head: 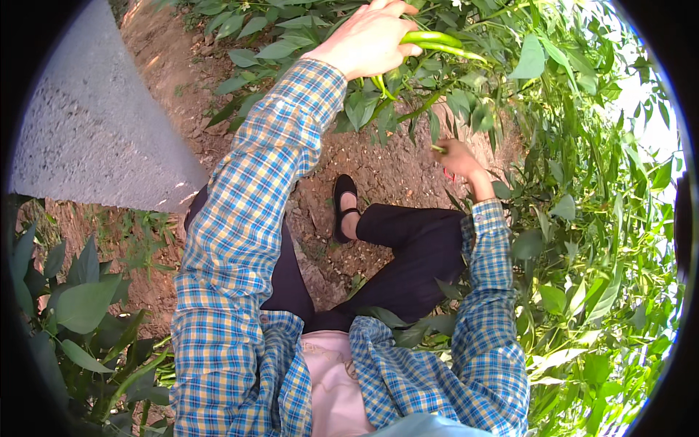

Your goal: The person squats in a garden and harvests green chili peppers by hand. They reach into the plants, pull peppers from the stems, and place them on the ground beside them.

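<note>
My left hand (368, 41) reaches out to the top of the view, among the leaves of a chili pepper plant (295, 46). It holds long green chili peppers (437, 39), whose ends stick out to the right past the thumb. More slim green peppers (384, 86) show just below that palm; whether they are held or hang from the plant I cannot tell. Lower and to the right, my right hand (460, 158) is over bare soil, its fingers closed around a short green piece (438, 148), perhaps a pepper or its stem. That hand is slightly blurred.
A grey concrete block (104, 125) stands at the upper left. Dense pepper plants (579, 246) line the right side, and leafy plants (87, 306) grow at the lower left. My black shoe (344, 210) rests on brown soil (377, 169) between the plants.
</note>
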`<action>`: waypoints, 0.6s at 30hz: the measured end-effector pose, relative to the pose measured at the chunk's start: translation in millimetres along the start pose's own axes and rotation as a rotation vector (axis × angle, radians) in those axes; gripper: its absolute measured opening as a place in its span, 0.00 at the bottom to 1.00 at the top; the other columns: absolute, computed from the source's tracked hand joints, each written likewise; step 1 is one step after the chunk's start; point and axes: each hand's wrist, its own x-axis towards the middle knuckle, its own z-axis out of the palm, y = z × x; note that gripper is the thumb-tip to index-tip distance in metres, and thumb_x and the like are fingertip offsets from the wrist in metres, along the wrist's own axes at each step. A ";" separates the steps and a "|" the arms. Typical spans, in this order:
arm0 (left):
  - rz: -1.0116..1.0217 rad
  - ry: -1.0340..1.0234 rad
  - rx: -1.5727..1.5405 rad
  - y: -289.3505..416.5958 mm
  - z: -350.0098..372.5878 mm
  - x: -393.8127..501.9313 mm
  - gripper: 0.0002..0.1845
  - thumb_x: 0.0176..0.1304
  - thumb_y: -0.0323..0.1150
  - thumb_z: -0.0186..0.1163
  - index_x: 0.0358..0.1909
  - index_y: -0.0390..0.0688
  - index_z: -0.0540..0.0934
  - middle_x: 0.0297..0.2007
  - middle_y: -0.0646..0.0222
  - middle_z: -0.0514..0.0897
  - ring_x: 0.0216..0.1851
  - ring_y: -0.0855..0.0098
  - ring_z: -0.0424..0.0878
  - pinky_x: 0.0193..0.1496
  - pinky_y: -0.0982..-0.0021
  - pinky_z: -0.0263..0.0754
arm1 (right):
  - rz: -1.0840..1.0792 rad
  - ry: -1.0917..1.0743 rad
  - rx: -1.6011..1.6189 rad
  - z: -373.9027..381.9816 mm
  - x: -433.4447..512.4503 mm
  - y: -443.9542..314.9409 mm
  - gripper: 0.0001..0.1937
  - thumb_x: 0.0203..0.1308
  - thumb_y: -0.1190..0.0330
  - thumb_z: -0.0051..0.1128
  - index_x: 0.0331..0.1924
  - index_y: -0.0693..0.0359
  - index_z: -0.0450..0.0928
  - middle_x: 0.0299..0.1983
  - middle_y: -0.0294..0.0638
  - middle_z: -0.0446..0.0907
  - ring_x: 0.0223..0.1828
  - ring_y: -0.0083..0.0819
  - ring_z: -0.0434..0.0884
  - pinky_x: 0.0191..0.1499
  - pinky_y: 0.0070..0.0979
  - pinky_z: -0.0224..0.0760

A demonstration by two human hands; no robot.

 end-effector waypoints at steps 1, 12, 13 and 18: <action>0.010 0.009 0.011 -1.0 -1.3 -1.5 0.14 0.62 0.34 0.64 0.43 0.33 0.83 0.59 0.50 0.75 0.63 0.50 0.68 0.66 0.56 0.66 | -0.149 -0.054 0.124 10.9 -1.8 -21.7 0.16 0.71 0.57 0.55 0.50 0.58 0.84 0.30 0.40 0.86 0.36 0.31 0.83 0.45 0.32 0.74; 0.049 -0.003 0.067 1.3 -2.3 1.6 0.14 0.61 0.33 0.65 0.40 0.31 0.82 0.59 0.49 0.75 0.63 0.50 0.68 0.67 0.56 0.64 | 0.354 0.651 1.015 23.7 89.5 18.8 0.09 0.60 0.69 0.53 0.33 0.63 0.85 0.24 0.37 0.82 0.25 0.28 0.77 0.30 0.25 0.70; 0.062 -0.009 0.094 -1.2 -4.7 0.4 0.14 0.61 0.33 0.65 0.40 0.31 0.82 0.59 0.49 0.75 0.63 0.50 0.68 0.67 0.56 0.64 | 0.427 0.682 1.141 29.8 102.8 47.1 0.10 0.61 0.67 0.53 0.33 0.61 0.85 0.23 0.35 0.79 0.23 0.26 0.74 0.28 0.24 0.66; 0.074 -0.039 0.158 6.1 5.3 3.4 0.19 0.68 0.36 0.61 0.53 0.33 0.80 0.64 0.60 0.71 0.66 0.58 0.66 0.69 0.61 0.64 | 0.268 0.658 1.303 -7.2 111.1 179.0 0.10 0.67 0.63 0.53 0.36 0.57 0.85 0.23 0.31 0.72 0.19 0.22 0.65 0.24 0.22 0.57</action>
